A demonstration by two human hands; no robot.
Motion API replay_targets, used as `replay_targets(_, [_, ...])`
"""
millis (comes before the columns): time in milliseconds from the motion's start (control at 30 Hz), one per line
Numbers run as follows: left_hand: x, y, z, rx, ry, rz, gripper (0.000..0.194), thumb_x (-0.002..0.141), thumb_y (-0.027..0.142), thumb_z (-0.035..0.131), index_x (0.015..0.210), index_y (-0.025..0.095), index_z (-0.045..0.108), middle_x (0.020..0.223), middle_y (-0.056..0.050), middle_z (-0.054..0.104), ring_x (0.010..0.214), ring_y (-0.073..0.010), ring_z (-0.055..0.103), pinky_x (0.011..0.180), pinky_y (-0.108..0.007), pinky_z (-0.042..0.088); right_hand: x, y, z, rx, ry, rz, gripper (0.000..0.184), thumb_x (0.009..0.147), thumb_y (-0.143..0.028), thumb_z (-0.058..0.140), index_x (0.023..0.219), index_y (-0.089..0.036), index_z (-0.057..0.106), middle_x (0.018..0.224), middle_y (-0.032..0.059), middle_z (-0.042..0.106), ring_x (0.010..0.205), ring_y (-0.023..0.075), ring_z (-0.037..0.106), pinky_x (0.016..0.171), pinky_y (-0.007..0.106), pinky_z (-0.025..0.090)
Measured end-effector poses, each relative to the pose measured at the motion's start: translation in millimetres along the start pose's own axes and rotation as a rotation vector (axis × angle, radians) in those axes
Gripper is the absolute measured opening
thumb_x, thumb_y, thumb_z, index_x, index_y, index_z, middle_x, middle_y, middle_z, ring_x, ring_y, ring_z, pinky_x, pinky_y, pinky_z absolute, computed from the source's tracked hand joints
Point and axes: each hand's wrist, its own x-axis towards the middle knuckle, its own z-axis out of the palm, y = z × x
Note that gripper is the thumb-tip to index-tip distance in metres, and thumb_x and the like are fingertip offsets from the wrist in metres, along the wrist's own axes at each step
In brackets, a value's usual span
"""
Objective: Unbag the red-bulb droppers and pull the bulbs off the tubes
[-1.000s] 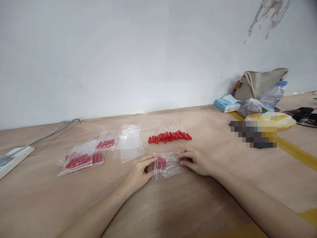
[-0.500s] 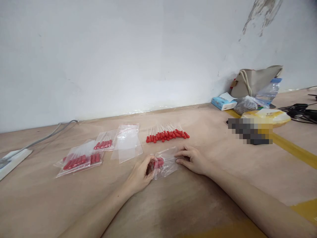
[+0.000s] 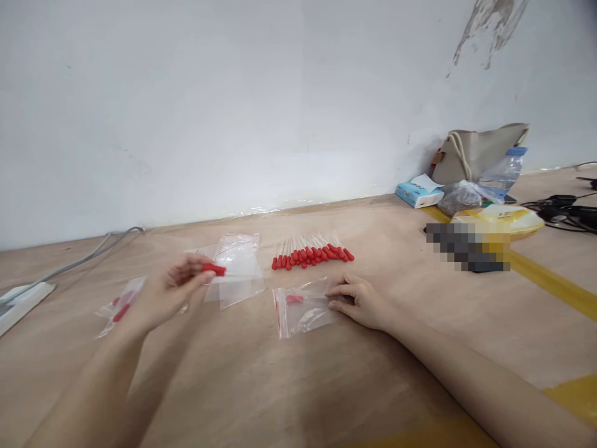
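Note:
My left hand (image 3: pixel 175 286) is raised off the table and pinches the red rubber bulb of a dropper (image 3: pixel 214 269); its clear tube points right, and whether more than one is held I cannot tell. The fingers of my right hand (image 3: pixel 357 300) grip the right end of a clear zip bag (image 3: pixel 308 320), which lies on the table with its zip edge to the left. One red bulb (image 3: pixel 295 299) shows inside that bag. Behind it lies a row of loose droppers (image 3: pixel 312 254), bulbs toward me. Flat zip bags (image 3: pixel 240 274) lie left of the row.
Bags with red-bulbed droppers (image 3: pixel 122 305) lie at left, partly hidden by my left hand. Beyond are a power strip (image 3: pixel 28 305) and grey cable (image 3: pixel 93 254). At back right stand a tissue pack (image 3: pixel 420 191), a beige bag (image 3: pixel 485 149) and a plastic bottle (image 3: pixel 513 168).
My left hand has left the zip bag and moved left and up with red-bulbed dropper in its fingers. Fewer red bulbs show in the bag. My right hand has stayed on the bag.

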Motion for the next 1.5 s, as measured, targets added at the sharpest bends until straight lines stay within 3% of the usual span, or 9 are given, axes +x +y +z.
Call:
replay_targets(67, [4,0,-4.2,-0.038,0.293,0.057,0.019,0.070,0.034,0.065,0.087,0.030,0.057,0.084,0.005,0.065,0.082,-0.0219,0.062,0.076,-0.043,0.052,0,-1,0,0.002,-0.002,-0.001,0.021,0.079,-0.029,0.055,0.095,-0.022,0.066,0.090,0.0045,0.058,0.076,0.0129,0.055,0.068,0.026,0.047])
replay_targets(133, [10,0,10.4,-0.050,0.441,0.127,0.019,0.071,0.033,0.065,0.088,0.030,0.056,0.084,0.005,0.064,0.084,-0.0207,0.062,0.081,-0.043,0.051,0,0,0,0.005,0.000,-0.012,0.021,0.079,-0.029,0.055,0.096,-0.022,0.066,0.090,0.0044,0.058,0.077,0.0131,0.055,0.069,0.026,0.047])
replay_targets(367, [47,-11,101.0,0.338,0.387,0.453,0.014,0.081,0.026,0.052,0.088,0.020,0.062,0.088,-0.001,0.067,0.079,-0.0153,0.063,0.075,-0.030,0.050,-1,5,2,-0.009,0.012,-0.015,0.022,0.079,-0.031,0.056,0.096,-0.022,0.066,0.090,0.0046,0.057,0.081,0.0144,0.056,0.075,0.028,0.047])
replay_targets(600, [66,-20,141.3,0.666,0.255,0.582,0.017,0.082,0.015,0.048,0.086,0.020,0.064,0.090,-0.004,0.067,0.079,-0.0175,0.063,0.067,-0.027,0.049,0,0,0,-0.014,0.002,-0.008,0.021,0.077,-0.027,0.058,0.096,-0.021,0.066,0.090,0.0047,0.058,0.079,0.0133,0.055,0.072,0.027,0.046])
replay_targets(867, [55,-6,137.3,0.481,0.112,0.545,0.026,0.077,0.029,0.059,0.100,0.018,0.061,0.098,-0.005,0.064,0.089,-0.0188,0.060,0.080,-0.031,0.048,0,1,0,-0.025,0.005,-0.004,0.021,0.077,-0.028,0.058,0.096,-0.022,0.066,0.091,0.0044,0.058,0.080,0.0132,0.055,0.072,0.026,0.046])
replay_targets(1067, [-5,-2,113.6,0.274,0.210,0.373,0.014,0.080,0.028,0.052,0.081,0.017,0.061,0.080,-0.003,0.059,0.075,-0.0142,0.055,0.069,-0.027,0.047,-1,2,0,-0.033,-0.005,0.010,0.023,0.078,-0.029,0.056,0.098,-0.022,0.065,0.091,0.0045,0.058,0.078,0.0130,0.056,0.071,0.026,0.047])
replay_targets(1200, [-35,-13,112.7,0.177,-0.002,0.212,0.015,0.078,0.029,0.055,0.074,0.019,0.065,0.078,-0.002,0.062,0.068,-0.0127,0.057,0.061,-0.024,0.047,-1,2,1,-0.031,0.003,-0.003,0.021,0.078,-0.027,0.057,0.095,-0.021,0.066,0.089,0.0039,0.058,0.077,0.0126,0.055,0.071,0.026,0.046])
replay_targets(1367, [-35,-10,122.9,0.102,-0.140,0.183,0.018,0.079,0.028,0.055,0.091,0.024,0.068,0.092,-0.003,0.066,0.088,-0.0170,0.059,0.078,-0.030,0.047,0,0,-1,0.016,-0.023,-0.033,0.019,0.081,-0.020,0.050,0.092,-0.021,0.066,0.086,0.0031,0.059,0.078,0.0121,0.056,0.072,0.025,0.045])
replay_targets(1500, [-32,-9,128.0,0.132,-0.139,0.172,0.026,0.075,0.033,0.061,0.098,0.023,0.066,0.100,-0.005,0.062,0.078,-0.0153,0.059,0.067,-0.027,0.047,1,-3,-3,0.061,-0.043,-0.051,0.017,0.082,-0.020,0.050,0.087,-0.021,0.066,0.084,0.0021,0.059,0.079,0.0120,0.056,0.074,0.025,0.045])
